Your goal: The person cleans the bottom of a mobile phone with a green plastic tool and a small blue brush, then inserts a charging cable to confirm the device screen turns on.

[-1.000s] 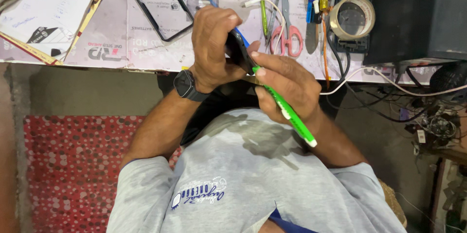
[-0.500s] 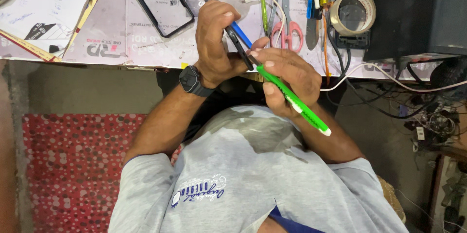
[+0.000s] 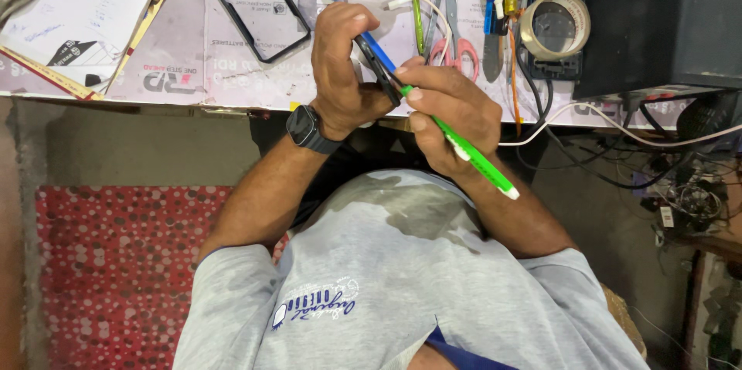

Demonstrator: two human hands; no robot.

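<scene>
Left hand (image 3: 340, 69) gripping a dark phone (image 3: 376, 67) edge-on, right hand (image 3: 452, 115) clasping a green screwdriver (image 3: 471, 157) against it, above the bench's (image 3: 193, 80) near edge

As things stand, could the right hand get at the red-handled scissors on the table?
Probably not at once: the right hand is gripping a green tool. The scissors lie just beyond it, uncovered, so the path looks free once the tool is released.

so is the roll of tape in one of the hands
No, the roll of tape lies on the table by the scissors, apart from both hands.
</scene>
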